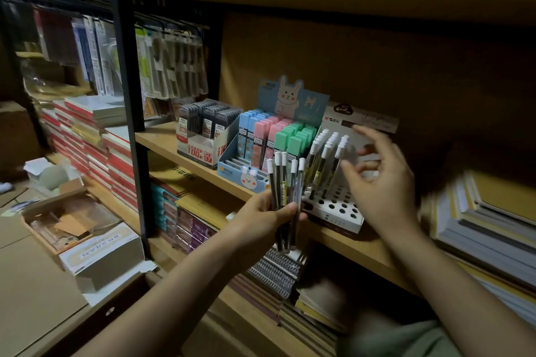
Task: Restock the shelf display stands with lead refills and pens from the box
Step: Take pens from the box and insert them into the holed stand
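Nearest the camera, two bare forearms rise from the bottom of the frame. Behind them the long tan wooden shelf board (162, 140) runs from centre left down to lower right, carrying three display stands. At lower left, on stacked cartons, sits the open white-and-brown cardboard box (87, 238), its contents too dim to count. The blue rabbit-printed stand (293, 101) at centre holds blue, pink and green lead refill cases; left of it is the white stand of dark grey refill cases (208, 124). Right of centre stands the white perforated pen stand (336, 210), with roughly a dozen white-capped pens (324, 159) upright in its rear holes and most front holes vacant. The right hand (383, 182), motion-blurred, hangs just over that stand with fingers spread and nothing in them. The left hand (261, 220) is wrapped around a bundle of five slim white-capped pens with clear and dark barrels (285, 182), held upright just in front of the stand. As I judge it, the thin barrels could slip from the fist when one is drawn out, since the hold is low on the bundle. A hurried right hand could also knock the standing pens askew or nudge the light card stand toward the shelf edge.
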`<state>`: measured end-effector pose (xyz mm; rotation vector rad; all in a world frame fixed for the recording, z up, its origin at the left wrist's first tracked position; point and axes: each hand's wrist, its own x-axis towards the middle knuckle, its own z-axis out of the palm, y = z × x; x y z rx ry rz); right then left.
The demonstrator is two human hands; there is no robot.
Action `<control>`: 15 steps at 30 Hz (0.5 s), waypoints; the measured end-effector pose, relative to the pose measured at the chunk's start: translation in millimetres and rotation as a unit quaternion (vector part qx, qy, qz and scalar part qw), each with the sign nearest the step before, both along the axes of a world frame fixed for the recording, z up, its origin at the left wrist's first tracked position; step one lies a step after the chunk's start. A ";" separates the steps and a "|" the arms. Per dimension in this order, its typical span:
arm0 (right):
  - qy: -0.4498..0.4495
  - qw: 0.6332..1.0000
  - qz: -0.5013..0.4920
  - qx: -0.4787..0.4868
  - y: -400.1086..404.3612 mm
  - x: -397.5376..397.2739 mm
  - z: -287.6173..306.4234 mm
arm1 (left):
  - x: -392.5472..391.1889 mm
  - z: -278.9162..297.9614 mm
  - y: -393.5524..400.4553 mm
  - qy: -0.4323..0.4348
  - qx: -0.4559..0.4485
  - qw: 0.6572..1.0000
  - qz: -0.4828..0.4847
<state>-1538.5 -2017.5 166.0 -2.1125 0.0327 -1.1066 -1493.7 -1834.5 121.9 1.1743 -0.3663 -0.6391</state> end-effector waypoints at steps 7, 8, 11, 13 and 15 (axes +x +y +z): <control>0.036 0.995 0.083 0.052 15.9 -11.3 -0.9 | -7.8 5.5 1.4 -0.057 -0.007 0.997 -0.048; 0.046 0.993 0.089 0.064 17.1 -10.7 -0.9 | -9.4 5.9 0.7 -0.060 -0.011 0.997 -0.053; 0.080 0.983 0.125 0.109 16.6 -9.6 0.1 | -12.6 5.7 -1.0 -0.061 -0.017 0.996 -0.060; 0.096 0.970 0.168 0.149 16.0 -10.3 1.6 | -12.1 5.8 0.0 -0.059 -0.017 0.996 -0.059; 0.096 0.955 0.206 0.190 14.9 -11.8 3.9 | -10.5 5.9 2.2 -0.058 -0.008 0.997 -0.058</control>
